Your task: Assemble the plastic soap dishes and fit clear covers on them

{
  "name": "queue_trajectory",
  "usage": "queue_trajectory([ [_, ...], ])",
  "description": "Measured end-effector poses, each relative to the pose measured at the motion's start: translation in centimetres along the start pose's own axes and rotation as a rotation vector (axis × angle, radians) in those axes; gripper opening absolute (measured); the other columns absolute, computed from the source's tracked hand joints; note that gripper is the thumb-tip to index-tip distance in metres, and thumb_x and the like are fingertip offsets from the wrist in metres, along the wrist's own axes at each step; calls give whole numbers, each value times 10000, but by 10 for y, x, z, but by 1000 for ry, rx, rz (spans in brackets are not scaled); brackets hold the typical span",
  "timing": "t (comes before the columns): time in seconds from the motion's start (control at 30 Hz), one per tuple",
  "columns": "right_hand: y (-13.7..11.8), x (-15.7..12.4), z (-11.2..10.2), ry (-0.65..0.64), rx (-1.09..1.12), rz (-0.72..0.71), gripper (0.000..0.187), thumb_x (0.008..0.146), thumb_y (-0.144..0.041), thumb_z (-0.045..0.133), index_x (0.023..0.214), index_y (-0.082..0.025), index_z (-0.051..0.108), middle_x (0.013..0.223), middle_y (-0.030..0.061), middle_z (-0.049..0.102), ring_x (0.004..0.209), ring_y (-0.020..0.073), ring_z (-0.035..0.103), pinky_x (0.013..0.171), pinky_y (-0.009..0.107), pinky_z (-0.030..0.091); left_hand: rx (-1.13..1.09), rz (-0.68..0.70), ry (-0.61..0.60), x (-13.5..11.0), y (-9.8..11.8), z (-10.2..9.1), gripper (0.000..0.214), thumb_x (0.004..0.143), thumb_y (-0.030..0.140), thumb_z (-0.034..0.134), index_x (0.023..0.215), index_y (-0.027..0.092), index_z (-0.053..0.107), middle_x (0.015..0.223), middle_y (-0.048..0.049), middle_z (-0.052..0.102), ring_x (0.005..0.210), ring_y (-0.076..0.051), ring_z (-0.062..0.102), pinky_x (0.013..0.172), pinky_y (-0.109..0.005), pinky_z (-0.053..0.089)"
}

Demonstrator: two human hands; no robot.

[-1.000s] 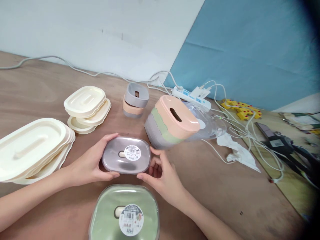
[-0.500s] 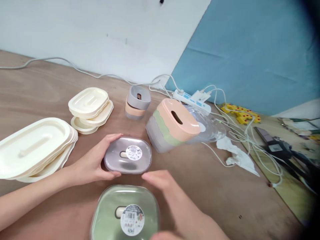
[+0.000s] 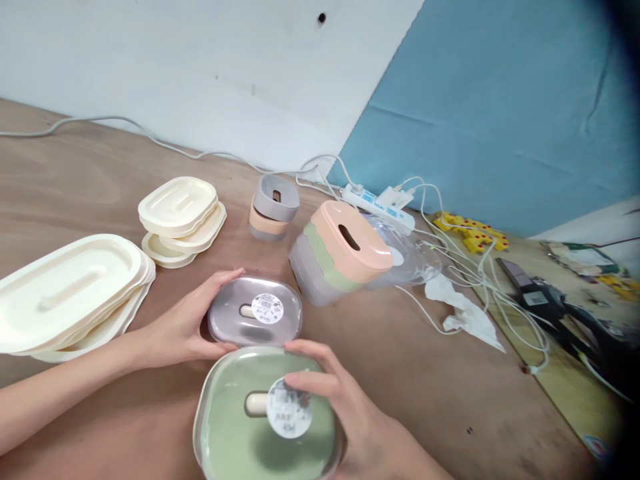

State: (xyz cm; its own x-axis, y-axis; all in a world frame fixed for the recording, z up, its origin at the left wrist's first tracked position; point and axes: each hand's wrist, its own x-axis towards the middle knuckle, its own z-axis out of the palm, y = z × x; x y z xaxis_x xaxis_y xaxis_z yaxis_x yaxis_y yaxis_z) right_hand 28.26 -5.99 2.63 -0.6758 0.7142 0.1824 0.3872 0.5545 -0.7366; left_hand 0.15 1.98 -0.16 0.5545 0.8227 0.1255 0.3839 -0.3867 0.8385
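The left hand cups the left end of the grey box, which rests on the brown surface. The right hand curls its fingers over the green box, which sits tilted just in front of the grey one, the two near touching. With that one-sided grip the green box could slip, or knock against the grey box.

The green container (its sticker blurred) runs off the bottom edge.
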Motion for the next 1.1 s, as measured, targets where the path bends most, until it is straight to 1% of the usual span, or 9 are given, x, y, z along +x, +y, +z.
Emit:
queue_trajectory([
  [0.1, 1, 11, -15, 123, 40, -58, 1020, 535, -394, 877, 1372, -316, 298, 1402, 146, 401, 1323, 365, 436, 1000, 465, 470, -26, 27, -73, 0, -1, -2, 894, 780, 425, 739, 1478, 335, 187, 1536, -106, 304, 1379, -366, 361, 1115, -519, 365],
  [0.23, 5, 29, -21, 230, -43, -64, 929, 591, -344, 853, 1368, -317, 345, 1423, 125, 340, 1362, 355, 364, 1076, 502, 393, -83, 95, -129, 0, -1, -1, 917, 778, 410, 735, 1481, 395, 146, 1549, -80, 304, 1398, -370, 338, 1127, -544, 345],
  [0.47, 22, 35, -15, 289, -82, 9, 769, 667, -352, 816, 1320, -298, 413, 1414, 130, 392, 1356, 355, 388, 1061, 534, 406, -82, 77, -135, 2, 1, 1, 990, 722, 321, 782, 1478, 328, 142, 1530, -129, 322, 1379, -379, 362, 1103, -591, 344],
  [0.53, 29, 31, -10, 302, -52, -12, 873, 637, -354, 849, 1359, -310, 360, 1486, 137, 330, 1395, 373, 337, 1075, 552, 391, -89, 85, -135, 1, -1, 1, 986, 735, 318, 769, 1488, 323, 133, 1517, -135, 350, 1375, -382, 370, 1110, -604, 323],
  [0.63, 40, 24, 4, 304, -9, 9, 1225, 514, -360, 925, 1451, -328, 136, 1547, 162, 223, 1426, 393, 277, 1092, 574, 369, -83, 87, -120, 0, -3, 2, 1023, 725, 324, 782, 1503, 319, 118, 1515, -137, 355, 1390, -382, 345, 1126, -603, 297],
  [0.7, 47, 20, 14, 313, 2, 40, 1412, 450, -340, 952, 1463, -325, -31, 1549, 188, 196, 1413, 388, 309, 1102, 575, 358, -78, 87, -116, 0, -1, 2, 1066, 709, 338, 800, 1508, 317, 96, 1528, -138, 326, 1408, -379, 309, 1134, -598, 286],
  [0.77, 53, 18, 22, 339, -4, 52, 1471, 450, -297, 955, 1455, -311, -119, 1532, 201, 217, 1395, 373, 349, 1111, 558, 354, -64, 77, -123, 0, 1, 1, 1078, 695, 339, 814, 1504, 319, 102, 1543, -137, 289, 1422, -378, 276, 1142, -597, 270],
  [0.9, 58, 19, 29, 386, 13, 36, 1341, 563, -230, 899, 1465, -289, -92, 1478, 178, 309, 1366, 336, 400, 1112, 516, 369, -52, 82, -128, 1, 4, 0, 1056, 679, 314, 827, 1486, 321, 145, 1553, -136, 260, 1415, -378, 291, 1134, -584, 294],
  [1.1, 64, -4, 24, 448, -11, 71, 1206, 611, -252, 853, 1468, -273, 5, 1420, 170, 368, 1312, 324, 458, 1061, 505, 430, -70, 57, -153, -3, -5, 0, 1176, 676, 404, 836, 1509, 356, 6, 1584, -143, 192, 1438, -384, 240, 1130, -603, 281],
])
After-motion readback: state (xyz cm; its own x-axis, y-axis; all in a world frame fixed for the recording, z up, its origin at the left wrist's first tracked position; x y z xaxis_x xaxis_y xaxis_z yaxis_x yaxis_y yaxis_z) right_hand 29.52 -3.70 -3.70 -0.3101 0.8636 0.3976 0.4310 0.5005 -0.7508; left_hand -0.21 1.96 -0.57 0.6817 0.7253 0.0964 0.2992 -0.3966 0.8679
